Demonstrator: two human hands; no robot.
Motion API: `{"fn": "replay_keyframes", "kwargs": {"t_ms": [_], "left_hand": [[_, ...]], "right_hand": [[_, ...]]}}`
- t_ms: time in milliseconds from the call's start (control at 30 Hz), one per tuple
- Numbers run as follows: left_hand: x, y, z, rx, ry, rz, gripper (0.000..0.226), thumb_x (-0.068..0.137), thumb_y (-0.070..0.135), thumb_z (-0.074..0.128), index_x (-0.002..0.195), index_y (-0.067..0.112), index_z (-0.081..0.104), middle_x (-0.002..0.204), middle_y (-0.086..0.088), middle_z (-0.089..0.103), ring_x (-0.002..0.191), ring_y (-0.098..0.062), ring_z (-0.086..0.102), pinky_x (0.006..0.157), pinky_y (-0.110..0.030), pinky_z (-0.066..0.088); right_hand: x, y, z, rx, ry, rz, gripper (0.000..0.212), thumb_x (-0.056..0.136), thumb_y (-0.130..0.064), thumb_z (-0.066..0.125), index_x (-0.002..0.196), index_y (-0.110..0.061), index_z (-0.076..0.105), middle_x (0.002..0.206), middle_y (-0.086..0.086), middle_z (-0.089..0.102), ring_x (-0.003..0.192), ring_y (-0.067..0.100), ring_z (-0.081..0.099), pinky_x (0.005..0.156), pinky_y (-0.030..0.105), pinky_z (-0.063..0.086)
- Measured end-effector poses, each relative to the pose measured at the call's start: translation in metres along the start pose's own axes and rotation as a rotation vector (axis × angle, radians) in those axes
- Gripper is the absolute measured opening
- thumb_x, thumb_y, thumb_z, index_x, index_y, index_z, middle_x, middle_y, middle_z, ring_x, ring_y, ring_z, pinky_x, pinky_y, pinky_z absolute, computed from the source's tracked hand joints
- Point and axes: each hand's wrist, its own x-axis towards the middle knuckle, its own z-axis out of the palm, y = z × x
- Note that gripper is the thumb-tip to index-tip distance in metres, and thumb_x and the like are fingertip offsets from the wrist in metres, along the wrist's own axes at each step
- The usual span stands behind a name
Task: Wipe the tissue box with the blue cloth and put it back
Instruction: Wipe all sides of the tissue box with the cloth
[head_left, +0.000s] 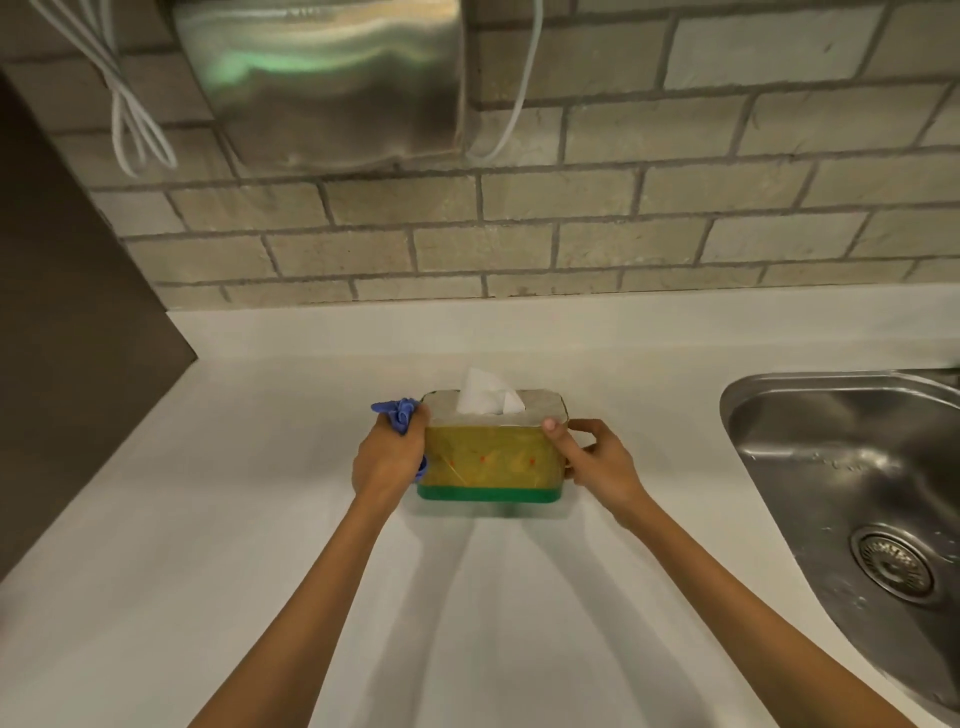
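Observation:
The tissue box (492, 460) stands upright on the white counter (260, 519), yellow-sided with a green base and a white tissue poking from its grey top. My left hand (387, 457) presses against the box's left end with the blue cloth (397, 413) bunched in its fingers. A bit of the cloth also shows below the hand. My right hand (592, 460) grips the box's right end, thumb on the front top corner.
A steel sink (852, 483) with a drain lies at the right. Behind the box rises a brick-tile wall (571, 244). A steel dispenser (327, 78) and white cables (130, 119) hang on it above. A dark panel (62, 312) borders the counter's left.

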Motion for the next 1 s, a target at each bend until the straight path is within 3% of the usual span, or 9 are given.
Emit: {"fn": "replay_keyframes", "kwargs": {"t_ms": [167, 267, 400, 500, 567, 700, 800, 900, 1000], "left_hand": [[-0.015, -0.010, -0.012, 0.063, -0.003, 0.054, 0.048, 0.093, 0.056, 0.030, 0.089, 0.014, 0.053, 0.060, 0.003, 0.048, 0.061, -0.015, 0.046, 0.072, -0.032, 0.036], [-0.019, -0.012, -0.013, 0.092, 0.006, 0.092, 0.051, 0.093, 0.057, 0.027, 0.089, 0.014, 0.054, 0.060, 0.004, 0.047, 0.058, -0.012, 0.044, 0.072, -0.032, 0.035], [-0.017, -0.005, -0.013, 0.125, 0.027, 0.100, 0.056, 0.092, 0.059, 0.024, 0.100, 0.012, 0.055, 0.067, 0.000, 0.052, 0.075, -0.023, 0.052, 0.073, -0.033, 0.037], [-0.012, 0.004, -0.012, 0.145, 0.032, 0.089, 0.060, 0.092, 0.060, 0.024, 0.106, 0.010, 0.054, 0.082, -0.006, 0.056, 0.080, -0.027, 0.053, 0.074, -0.033, 0.037], [-0.009, 0.007, -0.010, 0.159, 0.036, 0.089, 0.060, 0.092, 0.059, 0.023, 0.109, 0.010, 0.054, 0.086, -0.007, 0.055, 0.088, -0.031, 0.059, 0.074, -0.034, 0.037], [-0.012, 0.004, -0.006, 0.107, 0.070, 0.115, 0.055, 0.094, 0.056, 0.025, 0.107, 0.010, 0.054, 0.086, -0.007, 0.056, 0.094, -0.033, 0.061, 0.072, -0.031, 0.038], [-0.022, -0.004, -0.005, -0.060, 0.159, 0.263, 0.046, 0.097, 0.045, 0.031, 0.106, 0.008, 0.057, 0.092, -0.011, 0.061, 0.095, -0.032, 0.060, 0.073, -0.031, 0.042], [-0.038, -0.014, 0.002, -0.156, 0.205, 0.479, 0.044, 0.097, 0.038, 0.035, 0.130, 0.012, 0.051, 0.121, -0.010, 0.057, 0.115, -0.025, 0.052, 0.092, -0.030, 0.042], [-0.050, -0.021, 0.006, -0.154, 0.157, 0.623, 0.065, 0.091, 0.053, 0.033, 0.143, 0.012, 0.037, 0.146, -0.011, 0.038, 0.135, -0.022, 0.035, 0.112, -0.034, 0.031]], "right_hand": [[-0.021, 0.002, -0.006, 0.045, -0.086, 0.036, 0.079, 0.074, -0.063, 0.056, 0.137, -0.019, 0.041, 0.115, 0.015, 0.065, 0.069, 0.010, 0.064, 0.044, 0.011, 0.046], [-0.023, 0.000, -0.008, 0.034, -0.112, 0.053, 0.082, 0.073, -0.067, 0.053, 0.138, -0.019, 0.041, 0.105, 0.012, 0.068, 0.069, 0.013, 0.067, 0.052, 0.018, 0.050], [-0.015, -0.007, -0.007, -0.033, -0.112, 0.106, 0.089, 0.068, -0.076, 0.048, 0.135, -0.018, 0.045, 0.102, 0.008, 0.066, 0.073, 0.014, 0.065, 0.058, 0.023, 0.048], [-0.004, -0.008, -0.002, -0.043, -0.075, 0.086, 0.100, 0.061, -0.083, 0.044, 0.137, -0.017, 0.042, 0.128, 0.008, 0.058, 0.111, 0.023, 0.057, 0.097, 0.038, 0.046], [0.000, -0.010, 0.002, 0.029, -0.114, 0.056, 0.101, 0.062, -0.081, 0.044, 0.140, -0.018, 0.036, 0.136, 0.006, 0.053, 0.124, 0.024, 0.049, 0.108, 0.039, 0.036], [0.005, -0.012, 0.009, 0.204, -0.233, 0.029, 0.089, 0.058, -0.079, 0.040, 0.124, -0.020, 0.049, 0.125, 0.004, 0.060, 0.108, 0.012, 0.058, 0.093, 0.028, 0.039], [0.011, -0.009, 0.013, 0.260, -0.208, 0.032, 0.089, 0.061, -0.076, 0.041, 0.124, -0.014, 0.049, 0.121, 0.007, 0.061, 0.110, 0.018, 0.059, 0.094, 0.030, 0.044], [0.014, -0.007, 0.013, 0.268, -0.194, 0.027, 0.088, 0.066, -0.073, 0.043, 0.127, -0.009, 0.046, 0.116, 0.009, 0.061, 0.106, 0.021, 0.061, 0.092, 0.033, 0.048], [0.017, -0.006, 0.014, 0.272, -0.202, 0.020, 0.073, 0.081, -0.060, 0.045, 0.131, -0.007, 0.041, 0.112, 0.007, 0.059, 0.100, 0.021, 0.062, 0.084, 0.029, 0.050]]}}
